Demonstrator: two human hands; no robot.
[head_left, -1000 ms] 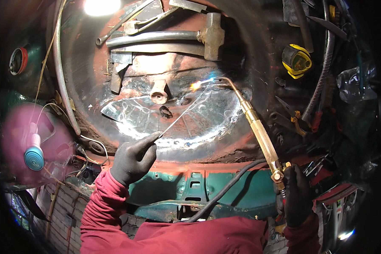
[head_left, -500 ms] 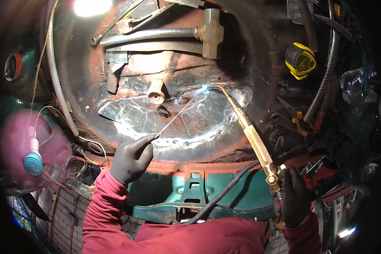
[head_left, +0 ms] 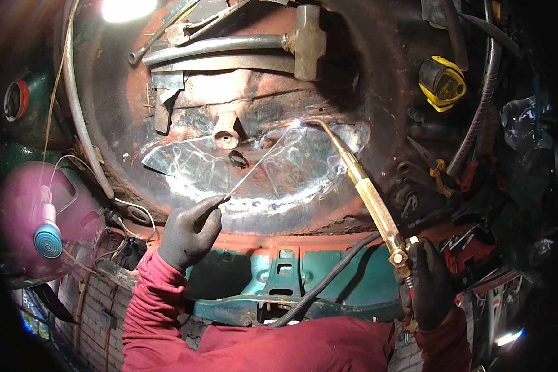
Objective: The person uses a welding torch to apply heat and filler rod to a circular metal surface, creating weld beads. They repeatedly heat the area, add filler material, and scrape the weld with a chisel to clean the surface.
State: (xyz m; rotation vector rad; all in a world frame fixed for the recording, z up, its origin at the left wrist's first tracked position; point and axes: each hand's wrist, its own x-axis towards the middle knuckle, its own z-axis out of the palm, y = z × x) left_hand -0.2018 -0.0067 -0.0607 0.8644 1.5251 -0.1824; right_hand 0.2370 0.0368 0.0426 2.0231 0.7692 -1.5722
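Note:
My left hand [head_left: 190,234], in a dark glove, pinches a thin welding rod [head_left: 254,167] between thumb and fingers. The rod slants up to the right. My right hand [head_left: 429,282], gloved as well, is wrapped round the rear of a brass gas welding torch [head_left: 375,204]. The torch's bent tip points left, and a small bright flame [head_left: 296,123] glows where the rod's end meets it. Beneath them lies a half-round metal patch [head_left: 198,162] in a round reddish-brown pan, with a whitish, scorched seam along its lower curve. A short pipe stub [head_left: 227,135] stands at the patch's upper edge.
A sledgehammer [head_left: 307,43] and metal strips lie across the far part of the pan. To the right are a yellow tape measure [head_left: 442,84] and pliers [head_left: 439,177]. A dark hose [head_left: 328,279] crosses the green panel. A lamp [head_left: 129,7] shines at the far left.
The flame and rod tip have shifted slightly left and up along the patch's upper edge. The flame looks whiter, with an orange glow beside it. Both hands keep their grip.

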